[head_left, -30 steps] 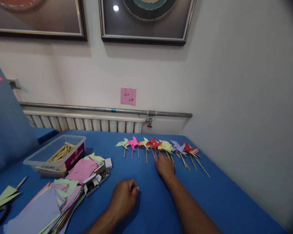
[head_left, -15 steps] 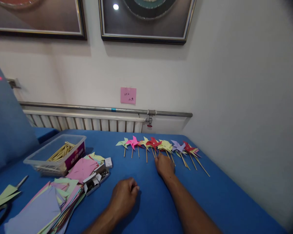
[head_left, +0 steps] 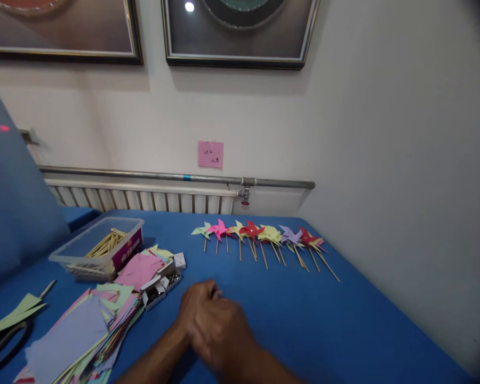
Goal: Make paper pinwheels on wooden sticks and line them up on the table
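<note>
My two hands meet low over the middle of the table. My left hand (head_left: 197,301) has its fingers curled in, and a small pale spot shows by its fingertips, too small to name. Across it lies my right hand (head_left: 226,333), slightly blurred, its fingers bent against the left hand and wrist. What either hand holds, if anything, is hidden. Farther back, paper pinwheels on sticks lie in a row, among them a pink pinwheel (head_left: 218,229), a red pinwheel (head_left: 251,230) and a purple pinwheel (head_left: 292,236). Left of my hands are small boxes of metal pins (head_left: 155,294).
A stack of coloured paper sheets (head_left: 70,336) lies at the left, with pink cut squares (head_left: 139,271) behind it. A clear plastic tub (head_left: 84,262) holds wooden sticks. Scissors (head_left: 10,344) lie at the far left under green paper. A wall (head_left: 404,213) bounds the right side.
My right hand has left the pinwheel row and come back toward me onto my left hand. A stick it covered now shows. The view has shifted slightly.
</note>
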### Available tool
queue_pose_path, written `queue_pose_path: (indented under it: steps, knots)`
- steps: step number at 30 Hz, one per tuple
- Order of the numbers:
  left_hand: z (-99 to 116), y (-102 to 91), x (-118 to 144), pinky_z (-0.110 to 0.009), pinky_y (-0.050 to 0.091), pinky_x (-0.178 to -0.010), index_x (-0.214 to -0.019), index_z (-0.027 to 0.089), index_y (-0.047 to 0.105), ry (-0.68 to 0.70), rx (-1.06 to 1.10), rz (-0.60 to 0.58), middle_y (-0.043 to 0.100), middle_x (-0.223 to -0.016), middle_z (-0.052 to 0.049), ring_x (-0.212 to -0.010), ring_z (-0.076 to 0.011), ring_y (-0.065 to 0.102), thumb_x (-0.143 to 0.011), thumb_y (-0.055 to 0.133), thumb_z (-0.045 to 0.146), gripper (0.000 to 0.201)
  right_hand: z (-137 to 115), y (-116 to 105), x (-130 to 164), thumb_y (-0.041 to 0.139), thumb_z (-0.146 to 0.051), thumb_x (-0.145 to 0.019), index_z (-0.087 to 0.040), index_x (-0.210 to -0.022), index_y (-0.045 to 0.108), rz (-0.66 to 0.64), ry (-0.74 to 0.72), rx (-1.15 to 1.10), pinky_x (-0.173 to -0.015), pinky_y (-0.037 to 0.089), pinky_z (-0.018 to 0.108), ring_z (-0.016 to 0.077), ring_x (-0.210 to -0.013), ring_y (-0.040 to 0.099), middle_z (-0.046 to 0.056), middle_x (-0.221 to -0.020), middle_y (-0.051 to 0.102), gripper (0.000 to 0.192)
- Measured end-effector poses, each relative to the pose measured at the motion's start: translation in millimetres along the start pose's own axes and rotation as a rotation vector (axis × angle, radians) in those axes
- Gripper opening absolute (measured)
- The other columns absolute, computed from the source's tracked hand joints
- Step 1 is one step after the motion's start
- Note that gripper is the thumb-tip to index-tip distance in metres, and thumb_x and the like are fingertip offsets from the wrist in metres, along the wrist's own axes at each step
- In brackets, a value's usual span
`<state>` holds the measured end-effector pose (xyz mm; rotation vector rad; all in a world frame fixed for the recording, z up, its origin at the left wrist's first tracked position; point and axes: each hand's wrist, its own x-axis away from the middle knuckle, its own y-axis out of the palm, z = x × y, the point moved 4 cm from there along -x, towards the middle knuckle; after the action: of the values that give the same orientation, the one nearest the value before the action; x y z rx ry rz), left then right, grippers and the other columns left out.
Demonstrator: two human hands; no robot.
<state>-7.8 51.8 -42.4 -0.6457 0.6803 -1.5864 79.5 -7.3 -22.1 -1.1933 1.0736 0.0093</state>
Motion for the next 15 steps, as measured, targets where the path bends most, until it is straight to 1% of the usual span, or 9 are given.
queue_pose_path:
  steps: [2,4,6,9,12,15]
  knots:
    - [1,-0.6,-2,-0.033,0.035,-0.067,-0.076,0.023,0.067,0.036,-0.024,-0.017,0.072,-0.076,-0.003,-0.073,-0.0198,0.057,-0.098,0.059,0.029,0.024,-20,4,12,0.048,-0.034,-0.109,-0.023,-0.081,0.064,-0.008,0.000,-0.047,-0.062,0.040,0.036,0.0191,-0.060,0.062,0.001,-0.067,0.071,0.035]
    - [0,-1.0,-5,-0.032,0.034,-0.068,-0.079,0.022,0.067,0.039,-0.084,-0.020,0.071,-0.077,-0.003,-0.075,-0.0190,0.056,-0.098,0.058,0.027,0.022,-26,6,18,0.049,-0.035,-0.111,-0.023,-0.079,0.064,-0.032,0.051,-0.052,-0.061,0.041,0.036,0.0185,-0.060,0.064,0.000,-0.067,0.072,0.036]
    - [-2,-0.9,-9,-0.031,0.034,-0.070,-0.082,0.021,0.068,0.031,-0.112,-0.030,0.071,-0.079,-0.002,-0.076,-0.0181,0.057,-0.098,0.059,0.027,0.020,-24,9,19,0.049,-0.036,-0.112,-0.024,-0.079,0.064,-0.068,0.090,-0.047,-0.062,0.042,0.035,0.0185,-0.062,0.065,0.000,-0.067,0.073,0.038]
    - [-7,-2.5,-12,-0.032,0.035,-0.071,-0.082,0.021,0.069,0.026,-0.091,-0.010,0.072,-0.080,-0.004,-0.076,-0.0190,0.058,-0.098,0.059,0.025,0.020,-19,13,14,0.050,-0.036,-0.112,-0.024,-0.080,0.064,-0.101,0.116,-0.062,-0.062,0.042,0.035,0.0186,-0.062,0.065,0.000,-0.068,0.073,0.037]
    - [-10,-3.9,-14,-0.033,0.036,-0.070,-0.080,0.020,0.068,0.031,-0.053,0.008,0.072,-0.079,-0.005,-0.075,-0.0195,0.058,-0.098,0.058,0.025,0.021,-19,14,10,0.049,-0.037,-0.112,-0.024,-0.080,0.064,-0.075,0.123,-0.065,-0.062,0.042,0.035,0.0185,-0.063,0.066,0.000,-0.068,0.073,0.038]
    - [-11,-4.1,-15,-0.032,0.038,-0.071,-0.084,0.019,0.071,0.033,-0.063,0.004,0.073,-0.081,-0.005,-0.077,-0.0192,0.061,-0.099,0.057,0.024,0.021,-21,13,9,0.045,-0.037,-0.114,-0.024,-0.079,0.063,-0.028,0.098,-0.054,-0.062,0.041,0.035,0.0181,-0.061,0.065,0.000,-0.067,0.072,0.041]
